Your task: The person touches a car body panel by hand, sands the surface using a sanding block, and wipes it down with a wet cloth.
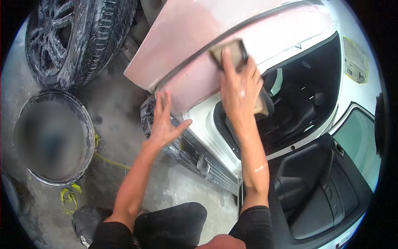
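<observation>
Right hand gripping a block against a pinkish car panel

The car is filling most of the view, its white bodywork [205, 120] framing an open window space and an open door [319, 195] leaning out at lower right. Its pinkish panel [195, 85] is running diagonally beside a dark seam [182, 66]. A dusty wheel [105, 41] is occupying the upper left, and a round bucket [88, 124] is sitting on the floor [112, 108] below it, its contents showing too blurred to tell.

The right hand [241, 91] is grasping a brownish block [237, 49], which is lying on the panel between the seam and the window frame, looking blurred. The left hand [163, 126] is holding nothing, its fingers spreading at the panel's lower end; whether they are pressing there is staying unclear. A yellow strap [112, 161] is trailing near the bucket.

A tilted block could be gouging the surface, or uneven finger pressure could be catching its corner in the seam. The seam and window frame are bounding the block closely on either side, while more room is running lengthwise along the panel and over the bare floor beside the bucket
</observation>
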A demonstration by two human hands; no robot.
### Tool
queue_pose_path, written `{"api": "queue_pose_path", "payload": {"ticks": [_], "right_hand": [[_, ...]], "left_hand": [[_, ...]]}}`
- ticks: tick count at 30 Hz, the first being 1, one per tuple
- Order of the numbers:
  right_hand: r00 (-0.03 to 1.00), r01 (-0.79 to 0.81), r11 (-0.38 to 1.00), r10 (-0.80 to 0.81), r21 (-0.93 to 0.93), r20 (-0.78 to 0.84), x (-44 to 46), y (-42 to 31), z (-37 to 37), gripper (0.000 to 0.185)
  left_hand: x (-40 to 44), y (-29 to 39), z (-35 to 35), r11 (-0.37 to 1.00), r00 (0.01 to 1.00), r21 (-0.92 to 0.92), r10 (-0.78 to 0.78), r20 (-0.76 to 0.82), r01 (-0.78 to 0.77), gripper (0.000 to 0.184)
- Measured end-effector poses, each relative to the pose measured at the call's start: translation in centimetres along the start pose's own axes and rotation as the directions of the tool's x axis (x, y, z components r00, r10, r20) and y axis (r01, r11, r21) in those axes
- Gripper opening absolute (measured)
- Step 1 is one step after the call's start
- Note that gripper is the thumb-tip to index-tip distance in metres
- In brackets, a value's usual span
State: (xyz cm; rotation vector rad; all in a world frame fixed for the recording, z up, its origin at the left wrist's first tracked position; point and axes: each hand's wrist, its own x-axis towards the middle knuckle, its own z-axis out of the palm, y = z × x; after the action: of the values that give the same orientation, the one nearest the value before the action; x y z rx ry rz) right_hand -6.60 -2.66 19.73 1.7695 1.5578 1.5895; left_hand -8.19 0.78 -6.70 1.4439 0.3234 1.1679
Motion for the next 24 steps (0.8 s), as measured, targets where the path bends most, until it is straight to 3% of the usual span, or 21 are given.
{"api": "queue_pose_path", "payload": {"ticks": [3,5,9,10,13,16,20,23,24], "right_hand": [[0.995,0.087,0.996,-0.085,0.033,-0.048,-1.6,1.5,0.7,0.065],[0.990,0.081,0.996,-0.085,-0.041,-0.112,1.7,2.0,0.5,0.066],[0.989,-0.004,0.998,-0.006,-0.065,-0.148,2.6,2.4,0.6,0.068],[0.997,-0.059,0.998,0.060,0.023,-0.039,0.5,2.0,0.2,0.067],[0.996,0.048,0.997,-0.042,0.067,-0.084,-2.7,2.0,-0.2,0.062],[0.975,0.034,0.999,-0.042,-0.042,-0.218,2.8,3.4,-0.6,0.054],[0.987,-0.056,0.998,0.057,0.009,-0.153,-0.2,2.6,0.0,0.057],[0.992,0.024,0.994,-0.010,0.103,-0.129,-4.0,2.8,0.8,0.061],[0.984,0.049,0.999,-0.046,0.011,-0.174,-3.0,3.2,1.1,0.060]], "left_hand": [[0.4,-0.5,0.1,0.999,0.999,-0.005,0.040,-0.024,-0.040,0.133],[-0.4,-0.8,0.5,0.999,0.999,-0.008,0.038,0.002,-0.038,0.132],[0.3,-0.1,0.0,0.999,0.999,-0.019,0.041,-0.006,-0.041,0.129],[0.1,-0.2,0.0,0.999,0.999,-0.023,0.048,-0.013,-0.048,0.128],[0.3,-0.5,-0.1,0.997,0.997,-0.022,0.071,-0.008,-0.072,0.128],[0.2,0.0,-0.4,1.000,0.998,-0.021,0.005,0.057,-0.004,0.132],[0.3,0.6,-0.8,0.999,0.999,-0.027,-0.019,0.051,0.020,0.131],[0.3,0.9,-0.8,1.000,0.999,-0.008,-0.016,0.040,0.016,0.128],[0.3,0.8,-0.7,1.000,0.999,-0.004,-0.004,0.033,0.004,0.127]]}}
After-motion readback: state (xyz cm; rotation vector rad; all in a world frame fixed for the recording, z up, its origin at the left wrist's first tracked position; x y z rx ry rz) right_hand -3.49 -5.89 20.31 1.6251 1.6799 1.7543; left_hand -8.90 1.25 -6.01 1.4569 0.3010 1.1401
